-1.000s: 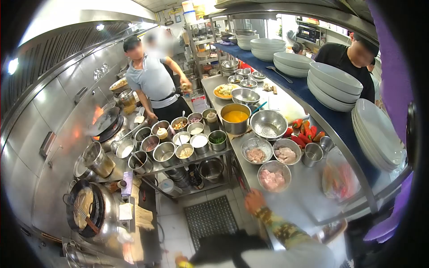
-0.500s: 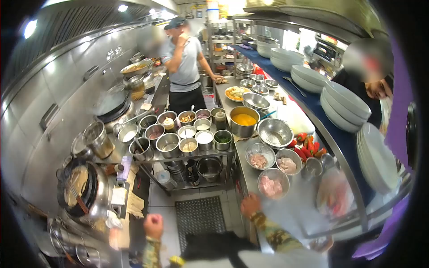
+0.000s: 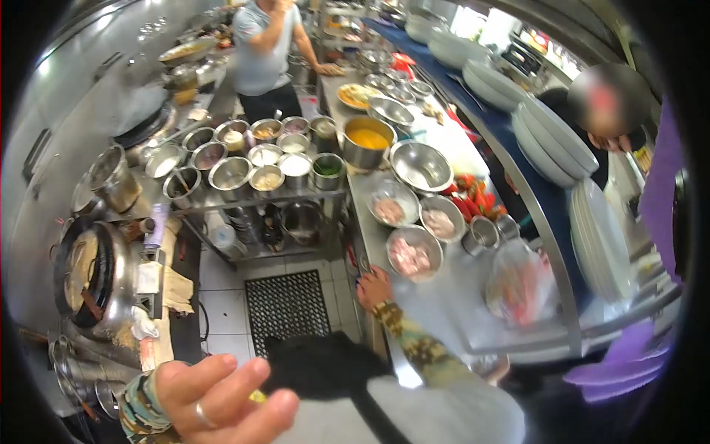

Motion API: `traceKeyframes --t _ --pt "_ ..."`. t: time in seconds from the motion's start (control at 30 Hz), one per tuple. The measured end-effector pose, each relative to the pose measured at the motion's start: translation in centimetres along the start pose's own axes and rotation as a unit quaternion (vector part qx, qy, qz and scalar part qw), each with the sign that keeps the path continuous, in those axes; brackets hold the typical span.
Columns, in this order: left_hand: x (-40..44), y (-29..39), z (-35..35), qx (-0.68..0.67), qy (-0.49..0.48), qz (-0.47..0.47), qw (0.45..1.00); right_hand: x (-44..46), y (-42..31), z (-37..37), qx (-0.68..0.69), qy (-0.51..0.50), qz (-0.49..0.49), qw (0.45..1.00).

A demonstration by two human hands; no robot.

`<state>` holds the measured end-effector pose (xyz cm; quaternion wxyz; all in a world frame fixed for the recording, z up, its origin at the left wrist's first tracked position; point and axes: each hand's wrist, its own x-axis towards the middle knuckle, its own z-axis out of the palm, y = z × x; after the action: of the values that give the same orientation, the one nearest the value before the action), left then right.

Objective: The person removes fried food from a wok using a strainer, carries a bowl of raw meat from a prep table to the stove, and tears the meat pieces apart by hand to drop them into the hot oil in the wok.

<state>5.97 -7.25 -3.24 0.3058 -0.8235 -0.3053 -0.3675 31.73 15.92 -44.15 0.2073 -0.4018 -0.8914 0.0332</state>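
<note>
My left hand (image 3: 222, 399) is raised close to the camera at the bottom, palm turned partly up. Its fingers are spread, a ring shows on one of them, and nothing is in it. My right hand (image 3: 375, 287) rests on the edge of the steel counter (image 3: 436, 311), its fingers lying over the rim with no object visible in them. Just beyond it stands a metal bowl of raw pale meat pieces (image 3: 413, 253). Two more bowls of raw meat, one bowl (image 3: 392, 203) and another bowl (image 3: 442, 219), sit behind that.
A pot of orange liquid (image 3: 367, 137), red peppers (image 3: 473, 198) and a plastic bag (image 3: 518, 285) share the counter. Several ingredient tins (image 3: 296, 166) fill the middle stand. A wok (image 3: 81, 274) is at left, a floor mat (image 3: 287, 307) below. A co-worker (image 3: 262, 52) stands ahead.
My left hand has risen from low beside me toward the camera, opening from a closed shape. My right hand stays at the counter edge. The view has tilted down and turned right.
</note>
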Motion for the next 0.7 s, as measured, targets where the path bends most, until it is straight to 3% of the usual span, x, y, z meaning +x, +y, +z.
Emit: traceKeyframes --t 0.1,0.7 --pt "0.7 -0.4 1.2 0.013 0.003 0.093 0.996 0.6 0.0 -0.2 -0.006 -0.015 0.009 1.0" --pt "1.7 -1.1 2.1 -0.025 -0.032 0.142 0.989 0.6 -0.6 -1.3 0.024 -0.029 0.039 0.999"
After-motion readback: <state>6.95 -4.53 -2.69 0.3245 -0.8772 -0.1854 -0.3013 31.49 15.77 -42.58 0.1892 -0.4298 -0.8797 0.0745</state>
